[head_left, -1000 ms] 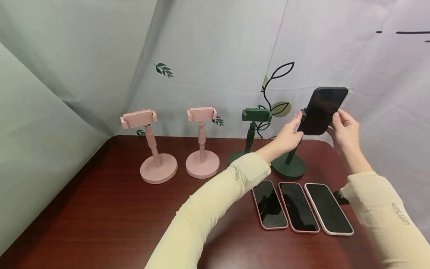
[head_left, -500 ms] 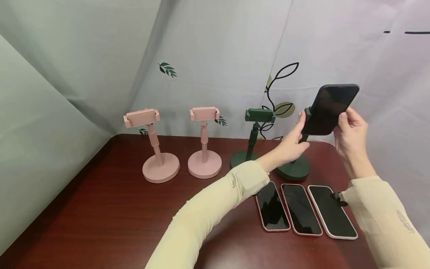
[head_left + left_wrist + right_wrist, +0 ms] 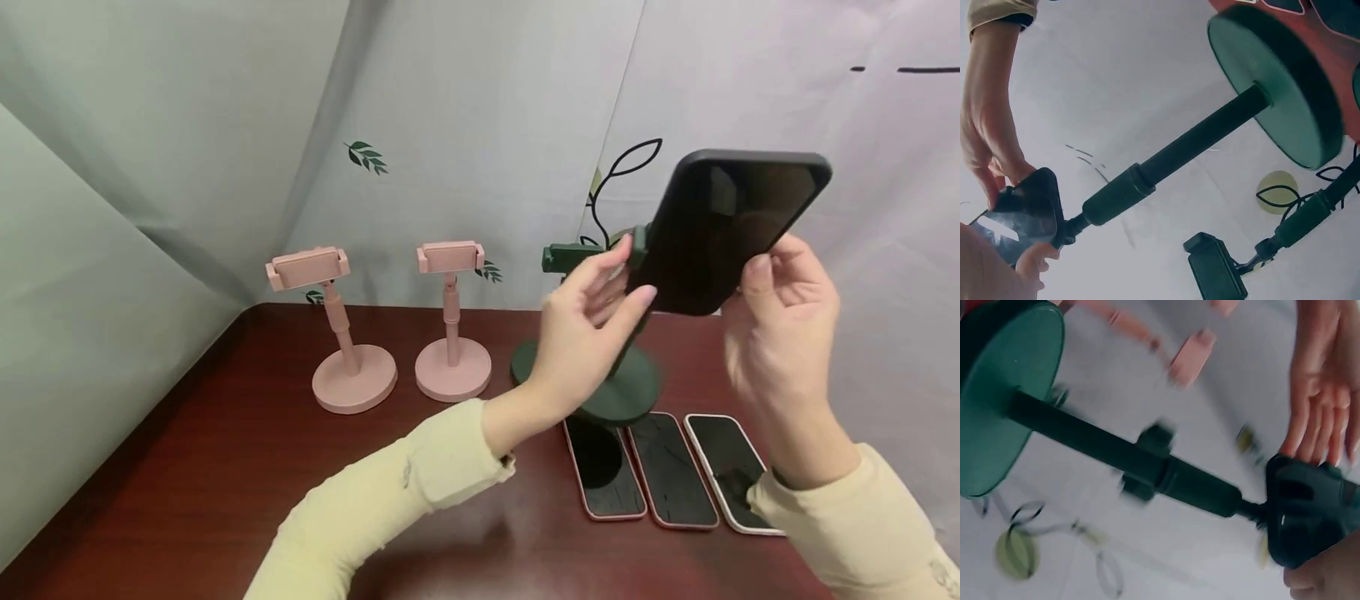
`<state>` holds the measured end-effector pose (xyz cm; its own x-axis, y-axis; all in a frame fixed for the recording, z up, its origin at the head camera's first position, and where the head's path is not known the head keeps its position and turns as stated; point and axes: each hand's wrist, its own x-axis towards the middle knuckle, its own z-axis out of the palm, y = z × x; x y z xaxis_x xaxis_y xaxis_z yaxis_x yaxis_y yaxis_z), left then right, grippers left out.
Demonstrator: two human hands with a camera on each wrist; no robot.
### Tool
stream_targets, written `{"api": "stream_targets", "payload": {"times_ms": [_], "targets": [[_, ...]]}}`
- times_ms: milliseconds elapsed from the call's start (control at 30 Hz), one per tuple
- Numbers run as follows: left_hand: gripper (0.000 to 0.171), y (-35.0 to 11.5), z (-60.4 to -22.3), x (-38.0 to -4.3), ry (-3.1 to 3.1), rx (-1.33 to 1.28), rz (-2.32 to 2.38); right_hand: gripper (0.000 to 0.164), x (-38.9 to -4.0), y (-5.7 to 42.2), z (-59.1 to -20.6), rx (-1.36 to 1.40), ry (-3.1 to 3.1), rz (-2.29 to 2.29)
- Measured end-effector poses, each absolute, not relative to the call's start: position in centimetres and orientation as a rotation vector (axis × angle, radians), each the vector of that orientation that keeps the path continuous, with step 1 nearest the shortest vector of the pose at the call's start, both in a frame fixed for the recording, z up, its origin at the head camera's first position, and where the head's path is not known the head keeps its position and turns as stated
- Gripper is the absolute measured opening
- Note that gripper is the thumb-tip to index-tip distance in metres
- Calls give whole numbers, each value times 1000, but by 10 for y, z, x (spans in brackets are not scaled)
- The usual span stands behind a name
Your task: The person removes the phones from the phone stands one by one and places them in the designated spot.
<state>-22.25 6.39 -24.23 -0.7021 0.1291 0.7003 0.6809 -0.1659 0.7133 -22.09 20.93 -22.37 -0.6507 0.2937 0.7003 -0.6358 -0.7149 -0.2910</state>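
Note:
A black smartphone (image 3: 720,233) sits tilted at the head of a green phone stand (image 3: 622,392). My right hand (image 3: 783,333) grips the phone's right edge, thumb on the screen side and fingers behind. At the phone's left edge, my left hand (image 3: 566,350) holds the stand's green clamp (image 3: 639,246) between fingers and thumb. The stand leans, and its round base overlaps the far ends of the phones on the table in the head view. In the left wrist view the stand's pole (image 3: 1194,137) runs from base to phone. The phone hides most of the clamp.
Three phones (image 3: 672,471) lie side by side on the dark red table (image 3: 225,467). A second green stand (image 3: 570,257) is partly behind my left hand. Two pink stands, one (image 3: 452,367) in the middle and another (image 3: 352,379) further left, stand near the pale curtain (image 3: 480,100).
The phone and green stand have come closer to me, and the stand's base has shifted forward and left. My left hand has drawn back with it. Both hands keep their hold.

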Motion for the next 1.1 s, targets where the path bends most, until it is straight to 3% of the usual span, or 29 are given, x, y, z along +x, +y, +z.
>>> {"api": "stream_targets", "payload": {"times_ms": [300,467,700,867,1100], "targets": [[23,16,-253,-199,-1541,-732,-1954,12,-185,164,-252,991,-865,2389],[29,-14,-271,-181,-1543,-740,-1975,14,-177,148,-271,1034,-974,2459],[51,-38,-286,-171,-1617,-808,-1883,11,-176,135,-288,1074,-1079,2455],[41,-42,-292,-173,-1688,-820,-1914,13,-181,135,-296,1120,-1132,2380],[41,-41,-299,-181,-1774,-778,-1860,17,-193,137,-303,1144,-1177,2319]]}}
